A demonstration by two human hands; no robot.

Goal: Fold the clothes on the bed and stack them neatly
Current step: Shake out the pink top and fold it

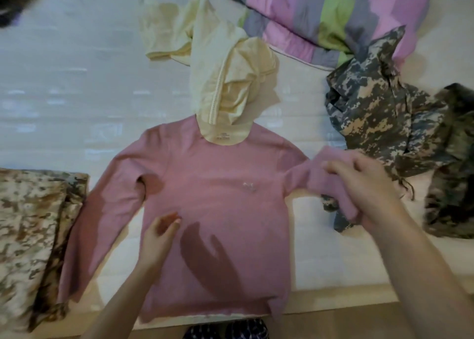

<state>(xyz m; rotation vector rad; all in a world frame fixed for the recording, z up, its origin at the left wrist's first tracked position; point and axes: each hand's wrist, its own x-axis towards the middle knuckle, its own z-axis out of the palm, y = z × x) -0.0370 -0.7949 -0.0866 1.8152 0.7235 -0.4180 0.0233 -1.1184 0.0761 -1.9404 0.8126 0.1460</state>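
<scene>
now you're folding the sleeve [301,173] in: the pink shirt [218,197] lies flat at the near edge of the bed [64,95], your right hand [364,184] clamps the bunched sleeve, and your left hand [160,233], fingers loose and holding nothing, is over the body. next, lay it straight across the chest.

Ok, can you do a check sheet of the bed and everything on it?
Surface: white bed, clothes spread on it.
Job's things: pink top flat; cream garment overlaps its collar; tan camouflage garment folded, left; grey camouflage garment crumpled, right.
Clutter: striped quilt at the back.
Grips: right hand grips the top's sleeve; left hand loosely curled over the top.
Cables: nothing seen.
Surroundings: dark patterned cloth below the bed's edge.
</scene>
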